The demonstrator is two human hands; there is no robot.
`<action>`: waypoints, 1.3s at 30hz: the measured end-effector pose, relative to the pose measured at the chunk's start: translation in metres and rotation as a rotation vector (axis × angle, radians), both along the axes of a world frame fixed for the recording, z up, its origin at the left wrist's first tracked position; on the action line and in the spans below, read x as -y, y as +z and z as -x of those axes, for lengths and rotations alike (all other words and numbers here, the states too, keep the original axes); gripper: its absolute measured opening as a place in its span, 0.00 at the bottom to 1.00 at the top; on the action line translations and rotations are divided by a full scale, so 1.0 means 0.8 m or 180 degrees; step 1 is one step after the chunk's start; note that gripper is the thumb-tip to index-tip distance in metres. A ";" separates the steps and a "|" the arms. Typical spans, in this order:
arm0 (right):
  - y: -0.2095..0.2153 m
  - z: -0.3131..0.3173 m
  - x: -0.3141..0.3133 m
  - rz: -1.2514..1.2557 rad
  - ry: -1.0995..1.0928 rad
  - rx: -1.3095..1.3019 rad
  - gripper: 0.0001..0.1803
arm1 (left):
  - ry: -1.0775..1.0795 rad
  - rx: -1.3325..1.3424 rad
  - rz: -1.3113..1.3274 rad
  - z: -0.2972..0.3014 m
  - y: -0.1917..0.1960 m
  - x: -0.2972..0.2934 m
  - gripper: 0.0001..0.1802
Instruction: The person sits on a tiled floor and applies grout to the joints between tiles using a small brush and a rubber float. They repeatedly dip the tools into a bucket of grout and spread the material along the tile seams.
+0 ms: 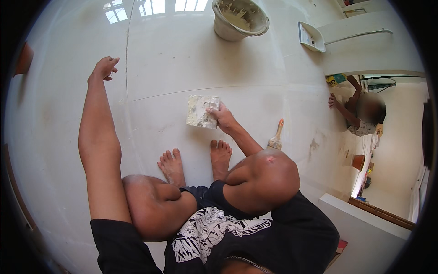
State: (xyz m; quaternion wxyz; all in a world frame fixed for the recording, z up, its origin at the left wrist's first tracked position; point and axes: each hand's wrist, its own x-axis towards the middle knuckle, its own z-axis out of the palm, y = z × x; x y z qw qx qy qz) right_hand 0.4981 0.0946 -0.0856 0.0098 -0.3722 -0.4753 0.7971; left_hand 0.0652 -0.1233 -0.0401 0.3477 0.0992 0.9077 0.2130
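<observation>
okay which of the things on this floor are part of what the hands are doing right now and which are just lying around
In use:
- plaster-smeared flat pad, held against the white floor by the right hand
- left hand, stretched out with fingers on the floor

Lying about:
- bucket of pale paste
- paintbrush beside the right knee
- white tray near the wall

Block (203, 111) lies before the feet (196, 162), bucket (239, 19) beyond (brush (276, 136) rightward).

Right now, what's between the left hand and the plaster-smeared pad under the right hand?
Head view: only bare white floor, crossed by a thin joint line, between the left hand and the pad that the right hand grips.
</observation>
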 end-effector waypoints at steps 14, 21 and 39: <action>0.008 -0.023 -0.056 -0.5527 0.1536 0.0089 0.25 | -0.0056 0.0008 -0.0015 -0.008 0.008 -0.026 0.27; -0.033 -0.025 -0.020 -0.5888 0.2225 0.0366 0.27 | -0.0117 0.0045 -0.0121 0.003 -0.007 -0.017 0.30; -0.013 -0.022 -0.049 -0.5861 0.2305 0.0210 0.28 | -0.0065 0.0010 0.0246 -0.009 0.013 -0.021 0.27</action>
